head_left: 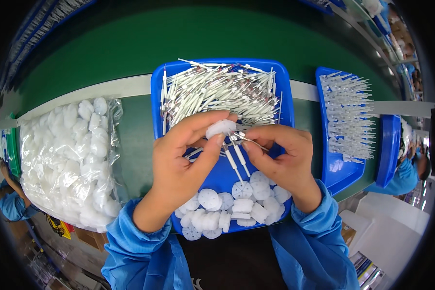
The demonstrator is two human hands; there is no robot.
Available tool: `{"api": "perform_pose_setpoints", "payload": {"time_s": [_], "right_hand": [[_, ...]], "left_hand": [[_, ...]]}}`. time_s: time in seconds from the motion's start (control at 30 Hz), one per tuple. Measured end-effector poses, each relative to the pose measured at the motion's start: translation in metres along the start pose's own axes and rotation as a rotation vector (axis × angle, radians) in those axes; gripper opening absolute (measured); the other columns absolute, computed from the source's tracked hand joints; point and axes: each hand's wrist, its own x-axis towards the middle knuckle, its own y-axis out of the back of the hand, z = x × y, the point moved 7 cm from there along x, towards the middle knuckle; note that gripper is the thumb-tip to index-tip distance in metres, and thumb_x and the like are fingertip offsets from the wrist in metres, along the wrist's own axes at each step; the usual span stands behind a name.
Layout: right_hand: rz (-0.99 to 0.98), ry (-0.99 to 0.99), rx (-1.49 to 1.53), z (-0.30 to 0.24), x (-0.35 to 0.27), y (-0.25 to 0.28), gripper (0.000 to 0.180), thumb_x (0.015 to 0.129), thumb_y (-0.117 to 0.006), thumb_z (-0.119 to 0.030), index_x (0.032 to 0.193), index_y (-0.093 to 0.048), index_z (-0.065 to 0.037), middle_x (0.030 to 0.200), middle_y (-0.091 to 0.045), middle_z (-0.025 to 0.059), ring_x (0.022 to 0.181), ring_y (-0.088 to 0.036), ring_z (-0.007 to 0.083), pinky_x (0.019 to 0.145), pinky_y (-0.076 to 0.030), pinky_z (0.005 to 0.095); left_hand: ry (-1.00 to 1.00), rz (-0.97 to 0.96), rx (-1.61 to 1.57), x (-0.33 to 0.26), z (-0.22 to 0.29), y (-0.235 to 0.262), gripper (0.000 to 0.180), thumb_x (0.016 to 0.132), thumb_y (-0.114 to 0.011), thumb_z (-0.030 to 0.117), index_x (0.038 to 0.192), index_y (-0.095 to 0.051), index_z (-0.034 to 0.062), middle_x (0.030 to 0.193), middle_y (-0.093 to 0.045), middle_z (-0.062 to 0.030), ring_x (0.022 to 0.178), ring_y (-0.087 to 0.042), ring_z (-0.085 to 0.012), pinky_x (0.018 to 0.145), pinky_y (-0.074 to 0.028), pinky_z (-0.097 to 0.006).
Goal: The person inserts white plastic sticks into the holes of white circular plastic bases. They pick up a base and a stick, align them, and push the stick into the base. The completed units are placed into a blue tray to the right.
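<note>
Above the blue tray (156, 104), my left hand (179, 152) pinches a round white plastic disc (221, 127) between thumb and fingers. Thin white sticks (239, 158) with narrow metal-like tips hang down from that disc. Close against its right side, the fingertips of my right hand (290, 157) are closed on another thin white stick (257, 142), partly hidden by the fingers. A thick heap of similar sticks with dark leads (217, 92) fills the tray's far half. Several loose white discs with small holes (210, 199) lie along its near edge.
To the left lies a clear plastic bag of white discs (67, 162). At right, a second blue tray (340, 174) holds rows of discs with sticks standing in them (348, 116); another blue bin (389, 150) is beyond. Other people's blue sleeves (402, 178) show at both sides.
</note>
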Motion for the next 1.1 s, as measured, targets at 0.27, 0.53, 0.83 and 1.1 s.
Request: {"api": "perform_pose_setpoints", "payload": {"time_s": [0.27, 0.53, 0.83, 1.1], "right_hand": [[-0.068, -0.063, -0.002, -0.001, -0.001, -0.005, 0.016, 0.088, -0.087, -0.005, 0.104, -0.082, -0.003, 0.079, -0.079, 0.0083, 0.059, -0.070, 0.0110, 0.058, -0.056, 0.0257], [0.043, -0.086, 0.010, 0.006, -0.002, -0.010, 0.012, 0.091, -0.087, -0.008, 0.101, -0.081, -0.003, 0.076, -0.077, 0.0098, 0.059, -0.072, 0.0154, 0.055, -0.054, 0.0290], [0.064, 0.241, -0.389, -0.022, 0.003, -0.007, 0.016, 0.085, -0.089, -0.012, 0.096, -0.080, -0.009, 0.079, -0.078, 0.0061, 0.062, -0.072, 0.0245, 0.057, -0.055, 0.0343], [0.048, 0.215, -0.226, -0.013, 0.005, -0.001, 0.023, 0.082, -0.090, -0.007, 0.103, -0.082, -0.010, 0.089, -0.079, 0.0068, 0.076, -0.076, 0.0245, 0.071, -0.058, 0.0334]], "left_hand": [[-0.157, 0.029, 0.320, 0.004, 0.006, 0.001, 0.039, 0.093, -0.075, -0.007, 0.130, -0.079, 0.0043, 0.125, -0.080, -0.0122, 0.098, -0.073, -0.0195, 0.080, -0.063, -0.030], [-0.461, 0.035, 0.715, 0.001, 0.027, -0.012, 0.045, 0.086, -0.079, -0.006, 0.129, -0.079, 0.0048, 0.111, -0.082, -0.0119, 0.087, -0.073, -0.0259, 0.075, -0.060, -0.034], [-0.403, 0.042, 0.822, -0.011, 0.029, -0.019, 0.044, 0.084, -0.082, 0.000, 0.128, -0.078, -0.0009, 0.102, -0.082, -0.0114, 0.077, -0.072, -0.0244, 0.067, -0.058, -0.035], [-0.229, 0.037, 0.520, 0.004, 0.018, -0.009, 0.049, 0.083, -0.089, 0.008, 0.130, -0.077, 0.0036, 0.107, -0.077, -0.0100, 0.090, -0.069, -0.0227, 0.073, -0.056, -0.034]]}}
